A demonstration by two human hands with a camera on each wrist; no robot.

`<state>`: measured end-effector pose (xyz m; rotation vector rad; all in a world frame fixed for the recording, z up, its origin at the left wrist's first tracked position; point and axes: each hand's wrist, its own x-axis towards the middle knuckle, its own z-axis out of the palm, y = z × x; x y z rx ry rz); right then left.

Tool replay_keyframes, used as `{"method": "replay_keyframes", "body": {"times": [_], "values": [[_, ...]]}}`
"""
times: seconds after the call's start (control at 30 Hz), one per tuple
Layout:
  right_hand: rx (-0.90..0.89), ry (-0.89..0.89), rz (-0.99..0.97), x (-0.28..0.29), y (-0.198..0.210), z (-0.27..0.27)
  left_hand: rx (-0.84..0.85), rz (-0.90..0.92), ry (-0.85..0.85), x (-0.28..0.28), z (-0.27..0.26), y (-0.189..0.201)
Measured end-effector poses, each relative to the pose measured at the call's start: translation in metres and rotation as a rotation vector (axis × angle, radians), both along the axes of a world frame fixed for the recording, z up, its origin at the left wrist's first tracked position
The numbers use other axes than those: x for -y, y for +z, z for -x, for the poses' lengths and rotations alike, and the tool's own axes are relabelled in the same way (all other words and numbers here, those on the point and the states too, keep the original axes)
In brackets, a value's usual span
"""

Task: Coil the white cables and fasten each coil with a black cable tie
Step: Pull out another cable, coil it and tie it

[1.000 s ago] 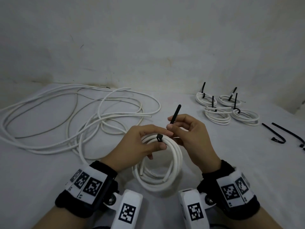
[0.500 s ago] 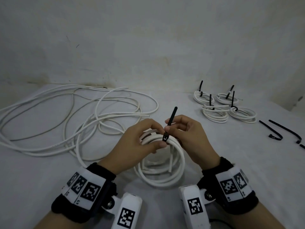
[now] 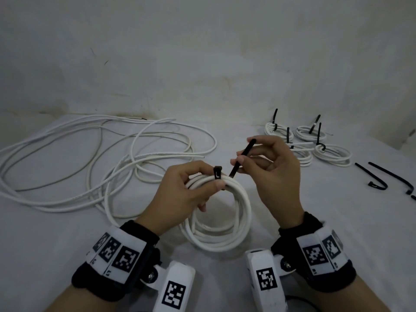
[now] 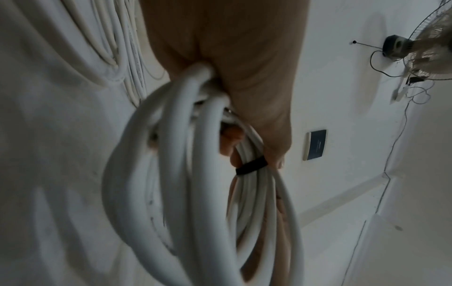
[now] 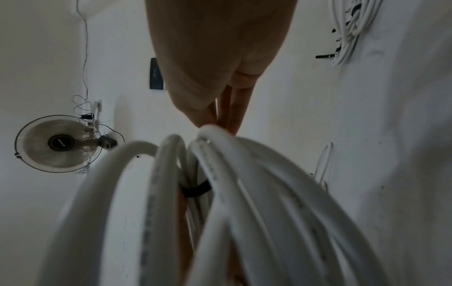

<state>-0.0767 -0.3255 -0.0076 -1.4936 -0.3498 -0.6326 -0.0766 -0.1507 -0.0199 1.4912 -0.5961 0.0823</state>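
Note:
A white cable coil stands tilted on the white surface in front of me. My left hand grips its top, thumb across the strands beside the head of a black cable tie. The tie's band wraps the strands. My right hand pinches the tie's free tail, which slants up to the right, apart from the head. In the wrist views the coil fills the foreground.
Loose white cable sprawls over the left half of the surface. Several tied coils with upright black tails lie at the back right. Two spare black ties lie at the right edge. A wall rises behind.
The right hand has drawn the tie's tail away to the right and upward, so the tail now stands apart from the tie's head at the left thumb. The left hand keeps its grip.

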Motion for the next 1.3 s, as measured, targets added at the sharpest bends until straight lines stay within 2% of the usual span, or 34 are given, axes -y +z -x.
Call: {"method": "replay_keyframes", "body": {"times": [0.07, 0.2, 0.4, 0.97, 1.17, 1.3], "values": [[0.065, -0.017, 0.057, 0.000, 0.000, 0.000, -0.001, 0.021, -0.015, 0.000, 0.000, 0.000], [0.156, -0.003, 0.306, 0.004, -0.005, -0.002, -0.002, 0.035, -0.072, 0.001, 0.002, 0.002], [0.228, 0.025, 0.450, 0.008, -0.004, -0.003, -0.014, 0.015, -0.095, 0.001, 0.000, 0.000], [0.240, 0.092, 0.534, 0.002, 0.000, 0.007, -0.161, -0.040, -0.124, -0.001, 0.001, -0.002], [0.068, 0.202, 0.552, 0.006, 0.008, 0.013, -0.126, -0.016, -0.048, 0.000, -0.002, -0.003], [0.196, 0.081, 0.594, 0.002, 0.008, 0.010, -0.110, -0.020, -0.046, 0.002, -0.003, -0.003]]}}
